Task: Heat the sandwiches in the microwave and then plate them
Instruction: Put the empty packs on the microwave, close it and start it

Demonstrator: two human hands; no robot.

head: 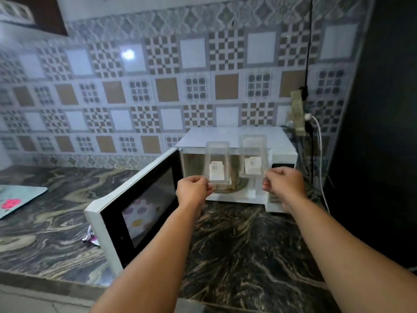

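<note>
A white microwave [234, 137] stands on the marble counter against the tiled wall, its door [144, 206] swung wide open to the left. In front of its open cavity my left hand [194, 188] pinches the lower edge of a clear plastic sandwich box [217, 164] with a white label. My right hand [284, 182] pinches a second clear plastic box [253, 158], also labelled. Both boxes stand upright at the cavity mouth. Something brownish shows on the turntable [234, 188] behind them; I cannot tell what it is.
A dark marble counter [237, 245] runs under both forearms. A pale mat with a pink mark [15, 199] lies at the far left. A crumpled foil wrapper [90, 237] sits beside the door. A power strip and cables [299, 114] hang right of the microwave, beside a tall black surface [383, 132].
</note>
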